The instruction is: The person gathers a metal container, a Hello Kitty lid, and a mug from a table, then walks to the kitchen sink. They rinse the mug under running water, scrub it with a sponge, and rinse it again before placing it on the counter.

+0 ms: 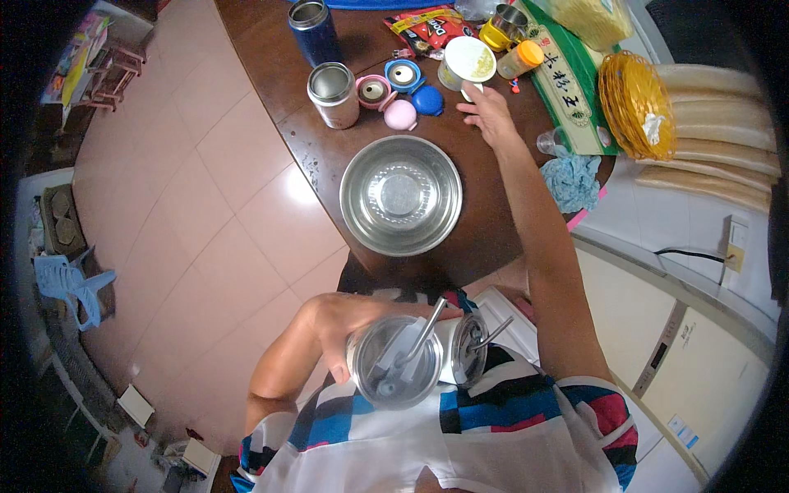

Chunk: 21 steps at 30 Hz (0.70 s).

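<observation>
My left hand is wrapped around a tumbler with a clear lid and a metal straw, close to my body. A second white tumbler, also with a metal straw, is pressed beside it. My right hand reaches over the dark wooden table to the handle of a white mug; whether the fingers grip it cannot be told. A wide steel bowl stands near the table's edge. Behind it are an uncapped silver bottle, an uncapped blue bottle, a pink lid and a blue lid.
At the right of the table lie a green-and-cream box, orange woven baskets, a crumpled blue cloth and a clear plastic cup. An orange-capped jar and a red snack bag are near the mug.
</observation>
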Each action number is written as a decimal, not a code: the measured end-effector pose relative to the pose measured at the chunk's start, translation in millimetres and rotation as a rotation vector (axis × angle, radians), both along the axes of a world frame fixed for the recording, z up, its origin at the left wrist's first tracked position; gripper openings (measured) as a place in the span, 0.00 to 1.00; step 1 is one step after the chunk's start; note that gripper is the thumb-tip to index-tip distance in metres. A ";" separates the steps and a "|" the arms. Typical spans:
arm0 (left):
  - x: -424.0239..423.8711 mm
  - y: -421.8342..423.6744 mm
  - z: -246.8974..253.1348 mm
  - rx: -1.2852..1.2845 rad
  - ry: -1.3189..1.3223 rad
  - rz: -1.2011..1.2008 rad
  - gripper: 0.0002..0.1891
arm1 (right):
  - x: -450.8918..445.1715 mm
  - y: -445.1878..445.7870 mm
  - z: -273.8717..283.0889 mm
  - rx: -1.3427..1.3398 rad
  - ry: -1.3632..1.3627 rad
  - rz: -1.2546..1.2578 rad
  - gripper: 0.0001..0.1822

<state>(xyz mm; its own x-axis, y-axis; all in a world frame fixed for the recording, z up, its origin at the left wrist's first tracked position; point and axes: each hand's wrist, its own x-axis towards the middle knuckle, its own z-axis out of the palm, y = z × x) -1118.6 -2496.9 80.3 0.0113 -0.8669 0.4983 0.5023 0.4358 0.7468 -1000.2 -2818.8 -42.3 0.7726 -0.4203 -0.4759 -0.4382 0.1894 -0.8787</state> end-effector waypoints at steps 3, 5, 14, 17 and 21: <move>-4.2 18.4 -3.2 0.017 0.017 0.028 0.72 | 12.0 -1.4 -29.0 0.020 -0.069 -0.088 0.22; -15.6 29.5 -8.4 0.031 0.048 0.040 0.72 | 6.0 -7.9 -42.4 0.052 -0.148 -0.126 0.19; -92.6 51.4 -3.6 0.062 0.090 0.277 0.65 | -128.2 -23.0 0.9 0.184 -0.308 -0.151 0.10; -130.5 49.0 -1.0 -0.041 0.011 0.477 0.63 | -182.6 -12.5 35.2 0.083 -0.314 -0.086 0.10; -151.0 62.1 9.3 -0.021 -0.078 0.513 0.63 | -235.7 15.0 77.1 0.036 -0.326 -0.018 0.09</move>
<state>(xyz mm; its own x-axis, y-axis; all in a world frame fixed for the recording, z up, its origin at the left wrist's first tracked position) -1269.7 -2434.9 89.6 0.3944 -0.7497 0.5314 0.1639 0.6264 0.7621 -1235.9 -2803.8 34.8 0.8793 -0.4228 -0.2191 -0.1309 0.2277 -0.9649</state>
